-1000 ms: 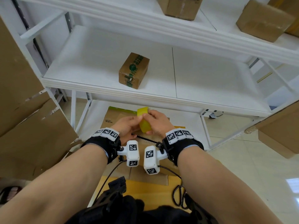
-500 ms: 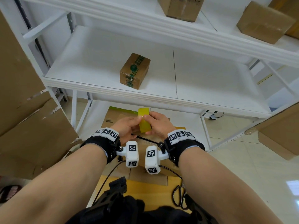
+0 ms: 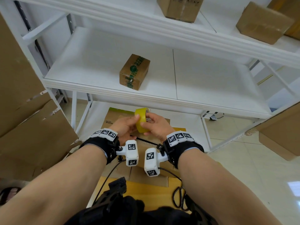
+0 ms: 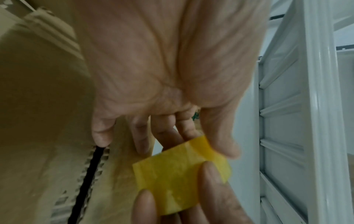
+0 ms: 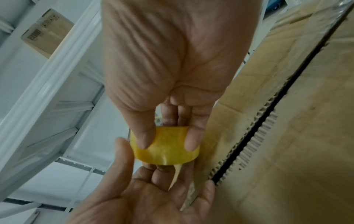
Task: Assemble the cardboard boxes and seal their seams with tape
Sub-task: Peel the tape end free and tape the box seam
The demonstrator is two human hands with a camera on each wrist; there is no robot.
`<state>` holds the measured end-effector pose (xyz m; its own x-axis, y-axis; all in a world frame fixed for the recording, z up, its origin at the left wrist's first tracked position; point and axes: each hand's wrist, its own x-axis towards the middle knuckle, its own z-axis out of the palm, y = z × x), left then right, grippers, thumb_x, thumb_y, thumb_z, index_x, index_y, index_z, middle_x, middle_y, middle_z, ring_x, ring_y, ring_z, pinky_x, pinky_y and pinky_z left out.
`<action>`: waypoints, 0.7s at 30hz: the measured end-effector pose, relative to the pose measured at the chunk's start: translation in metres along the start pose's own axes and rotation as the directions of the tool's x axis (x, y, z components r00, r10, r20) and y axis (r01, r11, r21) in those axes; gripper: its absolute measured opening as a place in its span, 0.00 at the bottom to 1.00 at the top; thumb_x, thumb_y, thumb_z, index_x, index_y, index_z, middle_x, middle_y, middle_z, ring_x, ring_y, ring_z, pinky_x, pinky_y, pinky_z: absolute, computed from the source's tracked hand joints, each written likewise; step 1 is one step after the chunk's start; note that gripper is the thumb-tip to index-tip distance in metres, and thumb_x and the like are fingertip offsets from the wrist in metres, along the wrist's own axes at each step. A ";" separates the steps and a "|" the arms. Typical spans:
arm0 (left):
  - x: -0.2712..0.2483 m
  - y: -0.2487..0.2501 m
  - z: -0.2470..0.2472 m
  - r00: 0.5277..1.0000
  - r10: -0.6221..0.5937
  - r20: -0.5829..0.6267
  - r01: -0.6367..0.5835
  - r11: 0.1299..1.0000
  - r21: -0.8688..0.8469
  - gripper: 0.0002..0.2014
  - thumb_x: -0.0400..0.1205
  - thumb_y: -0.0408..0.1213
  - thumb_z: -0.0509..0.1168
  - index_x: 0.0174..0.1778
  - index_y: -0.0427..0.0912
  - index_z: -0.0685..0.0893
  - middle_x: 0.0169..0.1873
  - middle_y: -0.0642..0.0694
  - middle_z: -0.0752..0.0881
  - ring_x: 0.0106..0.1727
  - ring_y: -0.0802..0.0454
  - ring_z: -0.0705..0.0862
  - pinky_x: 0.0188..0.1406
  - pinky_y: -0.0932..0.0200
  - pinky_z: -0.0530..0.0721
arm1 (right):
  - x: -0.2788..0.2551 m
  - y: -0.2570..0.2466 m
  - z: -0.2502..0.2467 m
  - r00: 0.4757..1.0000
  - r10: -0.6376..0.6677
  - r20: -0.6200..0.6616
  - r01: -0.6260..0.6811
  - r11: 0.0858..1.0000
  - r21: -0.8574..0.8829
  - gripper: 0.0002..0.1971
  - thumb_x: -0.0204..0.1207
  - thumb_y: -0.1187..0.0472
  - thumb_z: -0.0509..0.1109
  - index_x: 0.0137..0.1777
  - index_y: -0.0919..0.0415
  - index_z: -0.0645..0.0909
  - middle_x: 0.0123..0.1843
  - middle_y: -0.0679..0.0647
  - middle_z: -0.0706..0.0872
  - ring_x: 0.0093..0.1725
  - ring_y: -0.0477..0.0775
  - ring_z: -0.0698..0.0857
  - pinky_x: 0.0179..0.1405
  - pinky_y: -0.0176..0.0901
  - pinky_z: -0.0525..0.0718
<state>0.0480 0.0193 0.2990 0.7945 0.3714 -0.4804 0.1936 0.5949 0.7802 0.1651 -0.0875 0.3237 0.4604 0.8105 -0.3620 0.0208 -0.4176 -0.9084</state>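
Centre of the head view, low: both hands meet on a yellow roll of translucent packing tape (image 3: 141,120). Right hand (image 3: 156,125) grasps the roll — thumb and fingers curled round its band, seen close in the right wrist view (image 5: 164,150). Left hand (image 3: 125,127) pinches the band from the other side, thumb on top. The roll stands on edge, its hole facing frame right.

A thin loose strip hangs off the band toward the left palm (image 5: 175,177) — likely the free end, so the left hand is nearer to peel it.

Directly below the hands: a brown corrugated cardboard box with an open centre seam (image 3: 146,141), running left-right.
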 end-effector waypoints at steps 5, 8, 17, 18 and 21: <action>0.002 0.003 0.000 1.000 0.016 -0.023 -0.016 1.000 -0.003 0.07 0.85 0.42 0.62 0.49 0.43 0.80 0.37 0.47 0.86 0.40 0.54 0.84 0.37 0.53 0.81 | 0.004 -0.004 0.001 0.999 -0.014 -0.048 0.011 0.997 -0.070 0.18 0.85 0.56 0.68 0.73 0.55 0.79 0.63 0.57 0.86 0.60 0.56 0.87 0.48 0.46 0.91; 0.001 0.005 0.003 0.998 0.029 -0.063 -0.031 0.999 -0.032 0.13 0.86 0.44 0.59 0.52 0.37 0.82 0.36 0.44 0.83 0.34 0.52 0.84 0.28 0.56 0.84 | 0.006 -0.006 0.002 1.000 0.005 -0.029 -0.007 0.998 -0.060 0.18 0.84 0.57 0.69 0.73 0.55 0.78 0.62 0.57 0.85 0.59 0.56 0.87 0.48 0.46 0.91; -0.005 0.003 -0.006 0.999 -0.040 0.013 0.040 0.999 -0.021 0.11 0.84 0.44 0.62 0.55 0.41 0.81 0.44 0.42 0.87 0.47 0.48 0.85 0.41 0.52 0.79 | 0.007 -0.007 0.001 0.999 0.029 -0.015 -0.030 0.995 -0.092 0.20 0.82 0.59 0.71 0.74 0.56 0.79 0.62 0.59 0.85 0.58 0.57 0.87 0.43 0.41 0.90; -0.005 0.004 -0.006 0.999 -0.034 0.008 0.034 0.999 -0.022 0.09 0.84 0.42 0.63 0.54 0.41 0.81 0.43 0.43 0.87 0.45 0.50 0.86 0.40 0.53 0.80 | 0.008 -0.008 0.001 0.999 0.025 -0.028 -0.027 0.994 -0.106 0.20 0.82 0.58 0.70 0.74 0.55 0.78 0.61 0.58 0.85 0.57 0.56 0.87 0.43 0.42 0.90; -0.005 0.008 -0.001 1.000 -0.009 -0.019 0.008 0.999 -0.054 0.08 0.85 0.39 0.63 0.52 0.38 0.80 0.33 0.47 0.88 0.35 0.55 0.88 0.31 0.55 0.85 | 0.009 -0.010 0.004 0.999 0.029 -0.038 -0.034 0.990 -0.136 0.21 0.84 0.55 0.67 0.76 0.54 0.77 0.62 0.56 0.84 0.56 0.54 0.86 0.42 0.43 0.89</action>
<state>0.0448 0.0223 0.3072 0.7817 0.3793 -0.4950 0.1690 0.6352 0.7536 0.1659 -0.0743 0.3288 0.4945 0.7819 -0.3797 0.1262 -0.4968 -0.8586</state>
